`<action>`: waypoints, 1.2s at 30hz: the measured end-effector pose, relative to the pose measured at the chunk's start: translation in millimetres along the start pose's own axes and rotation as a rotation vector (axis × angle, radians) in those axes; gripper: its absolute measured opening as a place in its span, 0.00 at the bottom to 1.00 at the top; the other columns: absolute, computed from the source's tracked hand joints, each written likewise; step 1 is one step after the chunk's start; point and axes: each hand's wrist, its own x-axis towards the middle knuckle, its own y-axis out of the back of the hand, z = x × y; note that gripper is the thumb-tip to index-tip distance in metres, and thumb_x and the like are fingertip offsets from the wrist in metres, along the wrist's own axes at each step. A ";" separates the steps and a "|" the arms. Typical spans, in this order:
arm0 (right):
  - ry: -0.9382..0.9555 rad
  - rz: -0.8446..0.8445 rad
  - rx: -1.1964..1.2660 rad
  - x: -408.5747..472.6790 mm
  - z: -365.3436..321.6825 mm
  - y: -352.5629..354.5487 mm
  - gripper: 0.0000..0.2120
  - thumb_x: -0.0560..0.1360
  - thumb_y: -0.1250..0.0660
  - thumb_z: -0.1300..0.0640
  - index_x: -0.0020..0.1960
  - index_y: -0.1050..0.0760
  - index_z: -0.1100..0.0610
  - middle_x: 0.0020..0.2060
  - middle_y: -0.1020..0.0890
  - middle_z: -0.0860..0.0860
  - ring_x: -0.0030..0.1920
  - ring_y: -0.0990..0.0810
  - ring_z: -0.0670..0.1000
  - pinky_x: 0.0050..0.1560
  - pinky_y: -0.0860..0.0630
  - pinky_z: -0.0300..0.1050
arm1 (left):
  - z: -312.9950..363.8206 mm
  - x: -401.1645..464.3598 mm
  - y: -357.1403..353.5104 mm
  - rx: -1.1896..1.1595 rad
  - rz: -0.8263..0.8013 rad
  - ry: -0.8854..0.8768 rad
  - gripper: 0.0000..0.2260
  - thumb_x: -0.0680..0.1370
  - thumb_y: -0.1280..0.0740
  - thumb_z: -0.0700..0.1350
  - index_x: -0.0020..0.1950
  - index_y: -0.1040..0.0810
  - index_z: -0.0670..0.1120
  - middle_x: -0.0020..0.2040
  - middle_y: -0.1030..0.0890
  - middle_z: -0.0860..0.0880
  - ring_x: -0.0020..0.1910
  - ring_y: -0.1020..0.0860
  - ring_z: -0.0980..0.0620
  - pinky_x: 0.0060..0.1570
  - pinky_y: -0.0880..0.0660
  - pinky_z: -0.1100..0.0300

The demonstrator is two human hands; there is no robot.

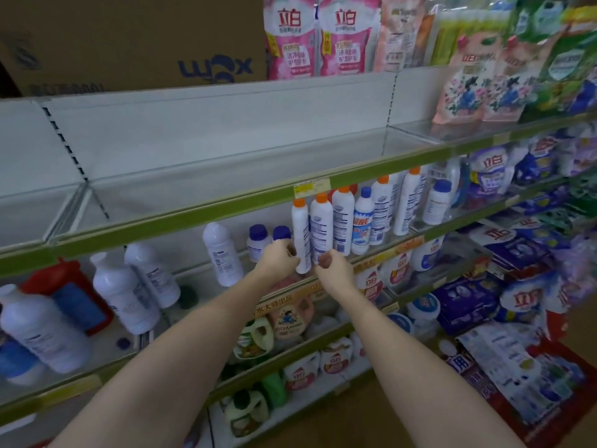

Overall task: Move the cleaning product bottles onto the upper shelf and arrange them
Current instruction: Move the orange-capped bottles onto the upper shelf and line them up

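A shop aisle: green-edged shelves with a price tag, stocked with detergent pouches.

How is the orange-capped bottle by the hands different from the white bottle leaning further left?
The orange-capped bottle is slim, stands upright and has an orange cap; the leaning bottle is wider, tilts and has a white cap. The left hand grips the orange-capped one near its base, with the right hand close beside; nothing touches the leaning one. Both are white, labelled and on the same shelf.
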 end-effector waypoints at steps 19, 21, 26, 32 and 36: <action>-0.097 -0.155 -0.021 104.8 18.5 -51.1 0.20 0.77 0.34 0.64 0.68 0.28 0.56 0.63 0.20 0.55 0.64 0.23 0.58 0.67 0.27 0.52 | -25.7 111.0 -31.7 -0.353 -0.057 0.185 0.11 0.75 0.29 0.44 0.52 0.25 0.41 0.42 0.21 0.46 0.40 0.23 0.49 0.37 0.28 0.57; -0.087 -0.171 -0.048 110.8 20.2 -56.0 0.20 0.76 0.34 0.65 0.67 0.28 0.57 0.62 0.21 0.55 0.64 0.23 0.58 0.65 0.28 0.50 | -23.6 120.3 -35.5 -0.382 -0.073 0.180 0.12 0.73 0.27 0.44 0.52 0.26 0.43 0.43 0.20 0.48 0.44 0.22 0.49 0.38 0.26 0.57; -0.106 -0.184 -0.033 118.3 26.4 -59.1 0.21 0.75 0.33 0.63 0.67 0.27 0.55 0.62 0.20 0.54 0.63 0.22 0.58 0.64 0.26 0.50 | -20.6 132.9 -48.1 -0.404 -0.066 0.169 0.16 0.75 0.28 0.40 0.61 0.24 0.47 0.58 0.18 0.42 0.57 0.20 0.44 0.58 0.21 0.45; -0.113 -0.205 0.024 102.7 25.9 -43.4 0.23 0.76 0.33 0.63 0.70 0.28 0.53 0.63 0.20 0.55 0.64 0.23 0.58 0.61 0.29 0.45 | -13.3 122.3 -40.0 -0.412 -0.076 0.255 0.21 0.72 0.25 0.35 0.63 0.22 0.38 0.60 0.18 0.40 0.59 0.20 0.41 0.55 0.23 0.50; -0.080 -0.199 0.071 82.3 25.9 -34.4 0.27 0.77 0.30 0.60 0.74 0.31 0.52 0.67 0.23 0.54 0.67 0.25 0.57 0.66 0.28 0.50 | -10.4 92.8 -34.3 -0.420 -0.047 0.242 0.22 0.70 0.24 0.33 0.63 0.23 0.39 0.59 0.18 0.41 0.58 0.21 0.43 0.51 0.24 0.52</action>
